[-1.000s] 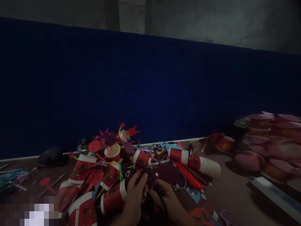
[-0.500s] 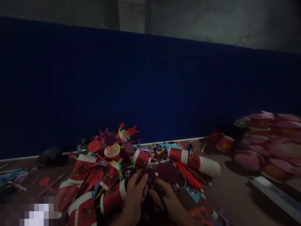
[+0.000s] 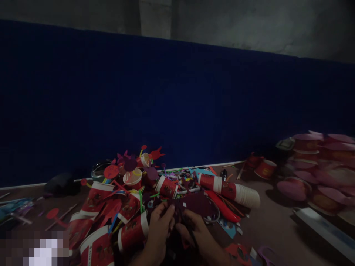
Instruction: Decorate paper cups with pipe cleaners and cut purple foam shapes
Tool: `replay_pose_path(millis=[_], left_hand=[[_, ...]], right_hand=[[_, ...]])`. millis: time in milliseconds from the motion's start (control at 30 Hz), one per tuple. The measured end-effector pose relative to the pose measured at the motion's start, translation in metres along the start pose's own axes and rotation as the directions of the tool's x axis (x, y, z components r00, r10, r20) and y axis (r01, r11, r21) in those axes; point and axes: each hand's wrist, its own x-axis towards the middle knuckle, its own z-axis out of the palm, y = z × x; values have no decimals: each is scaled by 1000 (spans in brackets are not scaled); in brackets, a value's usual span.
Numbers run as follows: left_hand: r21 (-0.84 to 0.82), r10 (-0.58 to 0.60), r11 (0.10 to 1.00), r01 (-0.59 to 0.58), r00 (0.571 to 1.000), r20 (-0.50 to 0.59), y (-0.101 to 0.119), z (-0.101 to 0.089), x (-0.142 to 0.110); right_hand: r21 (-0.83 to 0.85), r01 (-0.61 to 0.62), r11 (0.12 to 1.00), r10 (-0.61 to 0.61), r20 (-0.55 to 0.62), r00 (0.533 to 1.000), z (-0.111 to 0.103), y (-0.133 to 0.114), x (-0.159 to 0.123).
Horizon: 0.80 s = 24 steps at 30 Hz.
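Observation:
Low in the middle of the dim view, my left hand [image 3: 159, 231] and my right hand [image 3: 198, 234] meet over a dark maroon paper sheet [image 3: 198, 204]. The left hand's fingers pinch the sheet's near edge. My right hand is closed on a thin dark tool [image 3: 185, 221] that points up into the sheet; it looks like scissors, though the dim light hides the detail. A red paper cup [image 3: 133, 232] lies on its side just left of my left hand.
A heap of red paper cups, straws and paper shapes [image 3: 124, 184] covers the brown table [image 3: 274, 225]. A lying stack of cups [image 3: 230, 190] is right of centre, pink bowls and cups [image 3: 318, 166] at far right. A blue partition [image 3: 177, 103] stands behind.
My hands stay in place on the maroon sheet, with only small shifts of the fingers and the tool.

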Motion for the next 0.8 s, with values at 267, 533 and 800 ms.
replay_pose_path(millis=[267,533,800], left_hand=[[-3,1,1000,-1,1000,3,0,0,-1],[-23,7,1000,-7,1000,-3,-1,1,0],[-25,3,1000,-3,1000,18,1,0,-1]], right_hand=[[-52,-21,998,20,-14,1000,1,0,0],[-81,-37,996,34,-30,999,1,-3,-1],[-72,-49,996,47,-29,998,0,1,0]])
